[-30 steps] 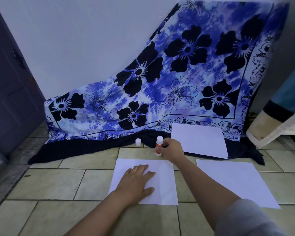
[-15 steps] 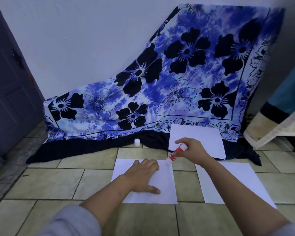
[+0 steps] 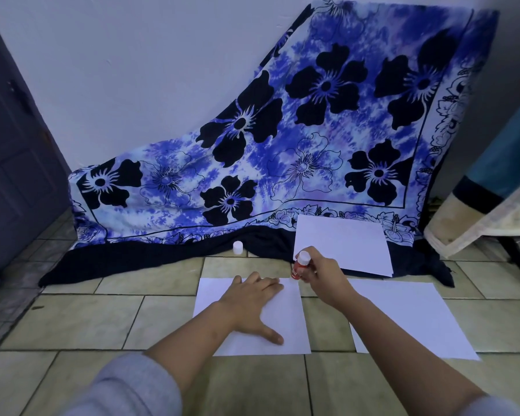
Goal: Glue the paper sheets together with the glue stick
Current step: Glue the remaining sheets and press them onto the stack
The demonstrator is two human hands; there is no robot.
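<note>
The left hand [image 3: 252, 307] lies flat on the near sheet [image 3: 288, 328], with the fingers straight and spread and the thumb out to the side. It holds nothing; it just presses the paper down on the floor [image 3: 102, 319].

The right hand [image 3: 323, 276] has its fingers curled round the glue stick [image 3: 299, 265] and grips it. The stick is at the sheet's top right corner, at about 1 o'clock from the left hand. It stands almost straight up, leaning a little. Its white end is on top and points to about 1 o'clock. Its red end points down to about 7 o'clock, right at the sheet's top edge. I cannot tell if it touches the paper.

A small white cap [image 3: 237, 247] stands on the floor at 11 o'clock from the near sheet, just by the dark edge of the cloth [image 3: 282, 151].

Two more sheets lie close by. The right sheet [image 3: 418, 319] is at 3 o'clock from the near sheet, and the two do not touch. The far sheet [image 3: 342, 244] is at 12 o'clock from the right hand and lies partly on the cloth.

The cloth is blue with big black flowers and leans up the wall [image 3: 132, 70]. A dark door [image 3: 12, 151] is far off at 9 o'clock. A grey sleeve [image 3: 126, 385] shows on the left arm.
</note>
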